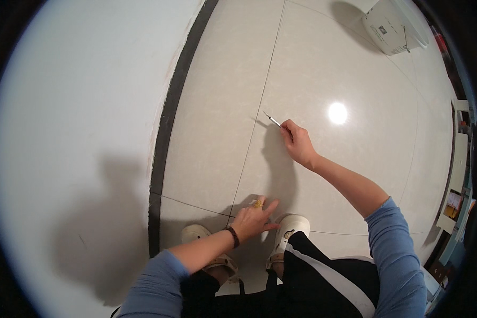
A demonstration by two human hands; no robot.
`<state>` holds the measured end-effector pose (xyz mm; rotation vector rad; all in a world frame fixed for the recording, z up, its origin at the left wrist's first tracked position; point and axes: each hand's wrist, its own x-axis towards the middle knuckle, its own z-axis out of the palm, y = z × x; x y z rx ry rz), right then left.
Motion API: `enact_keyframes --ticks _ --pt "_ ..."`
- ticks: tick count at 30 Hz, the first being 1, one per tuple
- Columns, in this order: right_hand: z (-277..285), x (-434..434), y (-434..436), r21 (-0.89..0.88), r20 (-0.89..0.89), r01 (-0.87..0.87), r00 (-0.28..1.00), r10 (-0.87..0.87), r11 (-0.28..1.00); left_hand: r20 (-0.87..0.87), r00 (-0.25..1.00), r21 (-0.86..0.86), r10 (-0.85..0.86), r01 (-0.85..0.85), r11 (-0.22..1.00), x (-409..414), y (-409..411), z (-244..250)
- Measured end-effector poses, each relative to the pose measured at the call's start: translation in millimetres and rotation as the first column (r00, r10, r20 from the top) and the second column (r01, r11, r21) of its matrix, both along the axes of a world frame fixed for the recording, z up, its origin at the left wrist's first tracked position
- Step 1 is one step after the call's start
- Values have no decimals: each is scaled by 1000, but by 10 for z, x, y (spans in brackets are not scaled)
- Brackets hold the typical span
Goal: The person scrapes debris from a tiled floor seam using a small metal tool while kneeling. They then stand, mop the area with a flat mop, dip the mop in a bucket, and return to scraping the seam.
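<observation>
My right hand (298,143) grips a slim metallic tool with a thin pointed tip (274,121); its handle is mostly hidden in my fingers, so its exact kind cannot be told. The tip points up and left, above a dark joint between pale floor tiles (246,153). Lower down, my left hand (252,220) holds nothing, its fingers spread above the floor near my shoes. It wears a yellow flower-like ring (258,203) and a dark bracelet (233,237) at the wrist.
A white wall (83,99) with a dark baseboard (169,115) runs along the left. At the upper right stands a white plastic bucket (387,31) bearing writing. White clogs (294,226) are on my feet. Shelving (459,159) with assorted items lines the right edge.
</observation>
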<state>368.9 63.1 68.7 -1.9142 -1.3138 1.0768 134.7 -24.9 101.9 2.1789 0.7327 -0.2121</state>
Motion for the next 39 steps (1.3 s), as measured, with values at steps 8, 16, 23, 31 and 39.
enact_keyframes --ticks 8,16,23,31,39 --pt "-210 -14 35 169 245 -130 966 86 977 113 739 -256 664 -624 739 -509 1092 -844" --pt "-323 -177 571 272 616 -317 783 88 909 169 180 -585 969 -773 246 -194 2173 -552" --pt "-453 -300 758 265 704 -336 708 56 904 492 467 -91 735 -812 576 -217 2345 -915" --pt "-477 -498 889 163 720 -344 682 127 925 566 679 290 468 -695 658 -363 2234 -1097" --pt "-529 -486 920 276 789 -368 614 8 888 637 576 326 512 -803 498 -349 2208 -1151"
